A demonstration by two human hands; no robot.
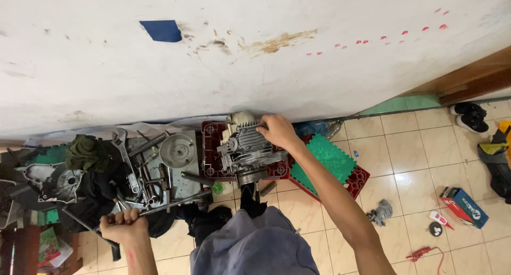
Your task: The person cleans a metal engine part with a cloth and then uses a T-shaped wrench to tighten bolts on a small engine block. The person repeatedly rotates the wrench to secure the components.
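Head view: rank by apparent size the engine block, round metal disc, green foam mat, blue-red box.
1. engine block, roughly tied with
2. green foam mat; the mat is tilted and partly hidden by the arm, so I can't separate them.
3. blue-red box
4. round metal disc, close to the box.

Makeshift home repair workshop: scattered wrenches, engine block, tiled floor, stained wall.

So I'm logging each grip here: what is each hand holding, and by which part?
The left hand is closed around the near end of a long metal bar. The right hand rests on top of the engine; a real grip cannot be told.
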